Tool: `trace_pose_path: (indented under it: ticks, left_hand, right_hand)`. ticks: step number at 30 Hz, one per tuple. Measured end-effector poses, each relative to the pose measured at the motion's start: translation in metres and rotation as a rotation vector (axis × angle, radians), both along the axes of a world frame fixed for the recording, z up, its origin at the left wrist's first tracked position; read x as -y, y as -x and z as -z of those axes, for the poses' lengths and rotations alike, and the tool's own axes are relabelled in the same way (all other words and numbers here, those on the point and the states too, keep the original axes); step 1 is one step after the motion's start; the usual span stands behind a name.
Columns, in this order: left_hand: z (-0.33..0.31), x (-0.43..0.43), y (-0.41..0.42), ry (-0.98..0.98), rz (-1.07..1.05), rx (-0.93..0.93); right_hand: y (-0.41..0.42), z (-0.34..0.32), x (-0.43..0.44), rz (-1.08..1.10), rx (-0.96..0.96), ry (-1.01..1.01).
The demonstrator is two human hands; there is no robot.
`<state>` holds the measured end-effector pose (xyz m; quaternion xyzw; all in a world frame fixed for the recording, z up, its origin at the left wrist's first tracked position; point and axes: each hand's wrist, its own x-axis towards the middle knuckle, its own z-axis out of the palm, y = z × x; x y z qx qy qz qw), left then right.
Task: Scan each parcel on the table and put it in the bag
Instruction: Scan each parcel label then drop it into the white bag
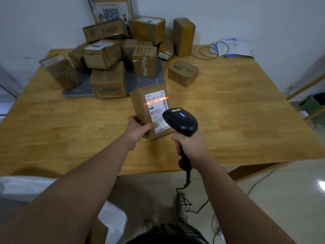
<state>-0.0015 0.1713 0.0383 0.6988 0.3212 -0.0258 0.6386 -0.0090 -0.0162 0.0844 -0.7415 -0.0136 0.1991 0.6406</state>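
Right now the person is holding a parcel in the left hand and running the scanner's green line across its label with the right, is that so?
Nearly. The head view shows the line on the label is orange-red, not green. Otherwise right: the left hand holds the parcel and the right hand grips the scanner.

Dim, even indoor light (wide-angle bending at edges), glare on floor.

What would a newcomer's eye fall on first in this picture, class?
The orange scan line glowing across the label of the parcel in the left hand, mid-table. Next, the black scanner gripped in the right hand, then the heap of boxes at the table's far left.
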Motion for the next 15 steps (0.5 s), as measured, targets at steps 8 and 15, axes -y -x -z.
trace_pose_path:
  ticks: [8,15]
  left_hand:
    - [0.003,0.002,0.000,-0.015,-0.006,0.007]
    - [-0.001,0.001,0.010,-0.018,-0.050,0.091]
  right_hand:
    - [-0.001,0.002,0.002,-0.004,-0.008,-0.033]
    - [-0.008,-0.002,-0.006,-0.064,0.045,-0.048]
